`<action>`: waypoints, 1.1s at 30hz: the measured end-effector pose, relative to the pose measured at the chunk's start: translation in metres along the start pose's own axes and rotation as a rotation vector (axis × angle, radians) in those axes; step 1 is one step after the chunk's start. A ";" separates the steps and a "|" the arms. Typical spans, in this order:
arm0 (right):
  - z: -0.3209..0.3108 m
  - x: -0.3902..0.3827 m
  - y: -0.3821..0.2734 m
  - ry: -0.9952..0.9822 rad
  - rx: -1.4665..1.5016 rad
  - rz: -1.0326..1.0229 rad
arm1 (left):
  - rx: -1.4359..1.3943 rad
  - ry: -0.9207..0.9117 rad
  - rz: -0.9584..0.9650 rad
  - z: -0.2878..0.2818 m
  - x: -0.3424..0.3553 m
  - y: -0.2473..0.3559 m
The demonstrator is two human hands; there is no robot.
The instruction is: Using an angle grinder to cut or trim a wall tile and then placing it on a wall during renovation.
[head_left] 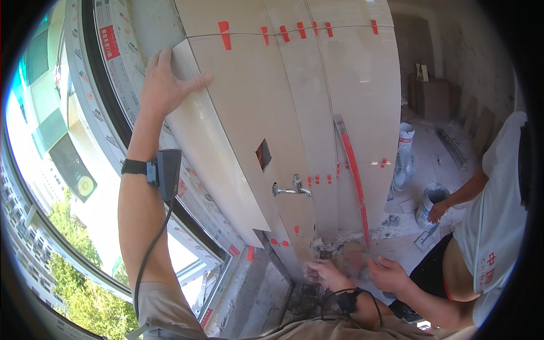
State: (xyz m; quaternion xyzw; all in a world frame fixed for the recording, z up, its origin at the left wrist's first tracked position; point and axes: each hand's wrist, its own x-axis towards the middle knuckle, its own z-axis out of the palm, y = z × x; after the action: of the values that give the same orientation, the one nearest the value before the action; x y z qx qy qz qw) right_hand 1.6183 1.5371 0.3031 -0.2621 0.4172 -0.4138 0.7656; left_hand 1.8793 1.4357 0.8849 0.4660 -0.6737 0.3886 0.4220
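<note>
My left hand (pixel 164 85) grips a long, narrow pale tile (pixel 209 136) near its upper end, beside the window frame. The thumb reaches across to the edge of the large beige wall tiles (pixel 243 90). Low in front of me, my right hand (pixel 327 274) is closed, fingers curled in by the foot of the tiled wall; what they hold, if anything, is hidden. A co-worker's hand (pixel 391 275) is just right of it, beside a blurred reddish patch. A chrome tap (pixel 292 187) projects from the wall, below a dark cut-out (pixel 263 155).
Red wedges (pixel 225 35) sit in the tile joints. A red straightedge (pixel 352 170) leans on the wall. The co-worker in a white shirt (pixel 493 221) has the other hand at a bucket (pixel 433 195). An open window (pixel 85 226) lies left; a cable hangs from my left wrist.
</note>
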 end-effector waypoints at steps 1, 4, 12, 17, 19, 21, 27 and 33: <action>-0.001 -0.002 0.004 0.009 -0.008 0.010 | 0.002 0.005 0.022 0.000 -0.001 -0.002; -0.002 -0.012 0.009 0.042 -0.032 0.006 | -0.062 -0.003 0.007 -0.012 0.005 -0.004; -0.048 0.040 0.055 0.015 -0.055 0.060 | -0.023 -0.051 -0.104 -0.026 -0.015 0.014; 0.001 0.012 0.032 -0.031 -0.079 0.030 | 0.017 -0.065 -0.117 -0.029 -0.015 0.017; 0.012 0.011 0.024 -0.047 -0.077 0.011 | 0.002 -0.054 -0.114 -0.025 -0.015 0.015; 0.017 0.016 0.019 -0.059 -0.069 0.011 | -0.018 -0.055 -0.111 -0.018 -0.012 0.013; 0.015 0.028 0.020 -0.029 -0.033 0.075 | -0.054 -0.068 -0.096 -0.014 -0.010 0.008; 0.069 0.024 -0.026 -0.009 -0.159 0.066 | -0.016 0.017 -0.044 -0.006 -0.011 -0.003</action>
State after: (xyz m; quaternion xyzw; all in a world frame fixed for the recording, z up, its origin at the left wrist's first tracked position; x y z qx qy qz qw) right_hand 1.6739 1.5068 0.3473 -0.3101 0.4534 -0.3528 0.7575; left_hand 1.8858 1.4434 0.8765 0.4739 -0.6626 0.3780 0.4399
